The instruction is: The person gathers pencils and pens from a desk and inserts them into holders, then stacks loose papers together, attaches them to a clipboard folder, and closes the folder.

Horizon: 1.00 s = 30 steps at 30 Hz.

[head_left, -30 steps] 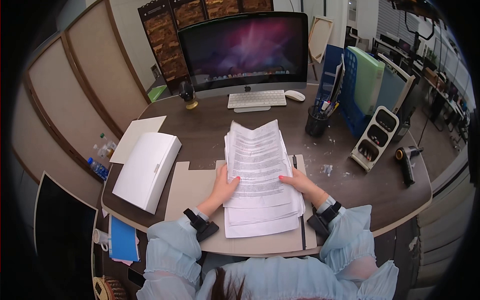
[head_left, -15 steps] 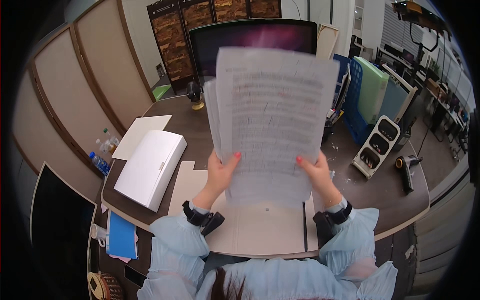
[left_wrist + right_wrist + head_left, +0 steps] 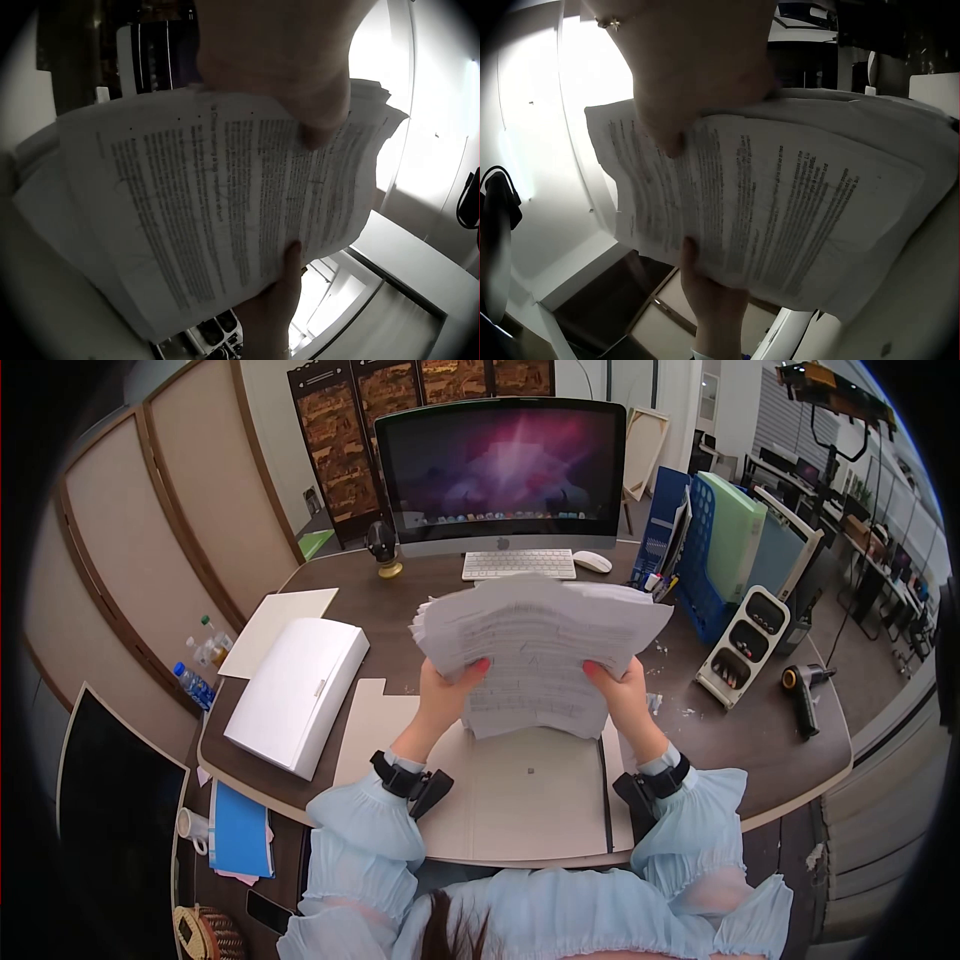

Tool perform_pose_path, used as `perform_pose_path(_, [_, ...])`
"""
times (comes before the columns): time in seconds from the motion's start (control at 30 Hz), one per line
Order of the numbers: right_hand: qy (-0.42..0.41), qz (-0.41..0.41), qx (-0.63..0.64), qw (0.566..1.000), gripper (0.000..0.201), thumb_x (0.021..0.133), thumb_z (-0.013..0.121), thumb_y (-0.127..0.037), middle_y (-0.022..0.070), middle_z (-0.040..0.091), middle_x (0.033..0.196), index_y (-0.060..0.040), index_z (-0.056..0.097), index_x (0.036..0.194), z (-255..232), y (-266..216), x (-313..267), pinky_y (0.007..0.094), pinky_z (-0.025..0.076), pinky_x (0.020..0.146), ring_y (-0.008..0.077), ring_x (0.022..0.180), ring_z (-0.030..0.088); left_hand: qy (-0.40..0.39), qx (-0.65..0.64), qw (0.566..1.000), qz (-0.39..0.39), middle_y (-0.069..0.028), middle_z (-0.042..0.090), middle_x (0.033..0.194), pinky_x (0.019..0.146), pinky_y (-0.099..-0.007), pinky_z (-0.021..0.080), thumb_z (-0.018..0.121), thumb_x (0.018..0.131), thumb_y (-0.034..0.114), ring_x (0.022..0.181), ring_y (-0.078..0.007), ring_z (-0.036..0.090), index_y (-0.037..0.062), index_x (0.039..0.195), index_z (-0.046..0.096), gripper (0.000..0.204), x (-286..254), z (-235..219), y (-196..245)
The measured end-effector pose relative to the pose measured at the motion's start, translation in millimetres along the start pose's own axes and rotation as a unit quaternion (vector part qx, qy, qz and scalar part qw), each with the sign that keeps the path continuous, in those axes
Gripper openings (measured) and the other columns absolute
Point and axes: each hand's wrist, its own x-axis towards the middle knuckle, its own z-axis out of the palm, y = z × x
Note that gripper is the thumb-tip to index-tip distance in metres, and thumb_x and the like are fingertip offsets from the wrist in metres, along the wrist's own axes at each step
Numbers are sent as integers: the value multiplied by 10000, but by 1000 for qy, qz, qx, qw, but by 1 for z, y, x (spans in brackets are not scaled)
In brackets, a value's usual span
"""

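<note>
A thick stack of printed sheets (image 3: 535, 660) is held in the air above an unfolded beige folder (image 3: 500, 790). The left hand (image 3: 445, 695) grips its left edge and the right hand (image 3: 622, 695) its right edge, each with the thumb on the near face and the fingers hidden behind. The top of the stack bends, and its sheets fan out at the upper corners. In the left wrist view, dense print covers the page (image 3: 202, 202) between the two hands. The right wrist view shows the same stack (image 3: 780, 195), slightly wavy.
A white box file (image 3: 295, 695) lies at the left beside a pale board (image 3: 280, 625). Behind the papers stand a keyboard (image 3: 518, 565), a mouse (image 3: 593, 562) and a monitor (image 3: 500, 470). To the right are file racks (image 3: 730, 540), a compartment holder (image 3: 745, 648) and a dark handheld tool (image 3: 803, 700).
The stack rose off the folder to an upright pose in front of the monitor, then came lower, its top now bending. Both hands kept their grip, and the folder beneath was uncovered.
</note>
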Motion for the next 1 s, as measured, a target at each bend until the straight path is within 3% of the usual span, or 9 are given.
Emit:
perform_pose_path(0.17, [14,11,66,998,350,780,633,-118,63,579,972,7,477,1067,-7,-1,7,265,427,774,125,879,535,8,11,1000,8,-78,554,1035,832,-285,414,641,743,33,954,-155,523,11,1106,452,410,3,4,8])
perform_pose_path(0.23, [9,19,88,996,363,781,631,-118,66,572,988,6,466,1080,-8,-7,8,266,423,785,127,895,529,15,-71,997,33,-78,556,1025,812,-285,421,664,728,53,946,-154,523,9,1097,454,426,8,3,9])
perform_pose_path(0.3, [19,-24,98,995,391,792,620,-121,81,542,1047,-5,433,1116,-6,-13,9,269,404,816,127,945,504,-3,-37,999,9,-79,554,1027,812,-287,426,669,721,49,948,-154,524,12,1099,446,440,9,3,1])
perform_pose_path(0.43, [33,-47,58,997,409,808,601,-135,88,514,1090,-14,403,1145,-3,2,12,273,387,844,132,987,480,0,48,999,-9,-76,547,1039,815,-292,434,669,711,33,956,-154,526,18,1105,430,461,13,5,-6])
perform_pose_path(0.53, [37,-56,35,997,413,813,600,-171,83,515,1070,-17,405,1144,-9,4,17,273,382,844,137,979,477,6,-38,999,-17,-72,545,1044,819,-296,435,668,703,19,953,-159,527,24,1120,421,485,17,-2,-21])
perform_pose_path(0.63, [26,-35,52,998,440,811,604,-195,77,513,1052,-22,393,1155,-10,12,19,268,377,839,138,971,472,-21,19,998,-58,-73,544,1047,814,-287,435,658,708,9,953,-157,526,30,1120,424,473,8,-2,-28])
perform_pose_path(0.93, [16,-25,89,996,456,797,618,-171,78,506,1072,-32,383,1161,-11,14,16,282,387,836,136,965,481,5,-25,999,-47,-64,570,991,801,-283,439,650,721,22,911,-139,536,24,1082,459,408,9,-3,-44])
perform_pose_path(1.0, [30,-38,34,998,410,792,622,-158,74,522,1057,-25,418,1122,-4,17,13,272,400,816,130,951,494,10,21,999,-33,-64,575,973,788,-275,443,646,727,21,893,-137,542,22,1063,470,379,4,6,-43])
